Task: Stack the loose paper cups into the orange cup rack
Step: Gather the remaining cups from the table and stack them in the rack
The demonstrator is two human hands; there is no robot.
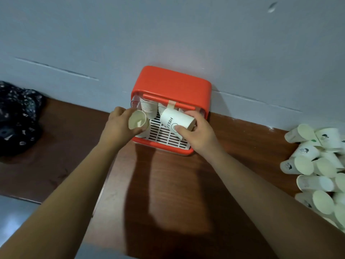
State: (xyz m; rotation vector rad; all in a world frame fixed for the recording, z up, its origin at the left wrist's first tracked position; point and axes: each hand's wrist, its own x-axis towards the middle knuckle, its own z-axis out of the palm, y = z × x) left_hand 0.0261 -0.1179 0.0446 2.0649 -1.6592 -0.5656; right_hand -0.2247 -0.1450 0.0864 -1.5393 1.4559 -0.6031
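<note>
The orange cup rack (173,85) stands against the wall on a brown wooden table, its front open over a white slatted tray (164,135). My left hand (119,126) grips a plain paper cup (138,122), its mouth facing me, at the rack's left front. My right hand (196,133) holds a white cup printed "HELLO" (175,119) on its side above the tray. A stack of upside-down cups (148,108) sits inside the rack at the back left. Another cup behind the HELLO cup is mostly hidden.
A heap of several loose paper cups (317,169) lies at the table's right edge. A dark patterned cloth (16,118) sits at the far left. The grey wall (168,34) rises right behind the rack. The wooden table (168,184) spreads in front.
</note>
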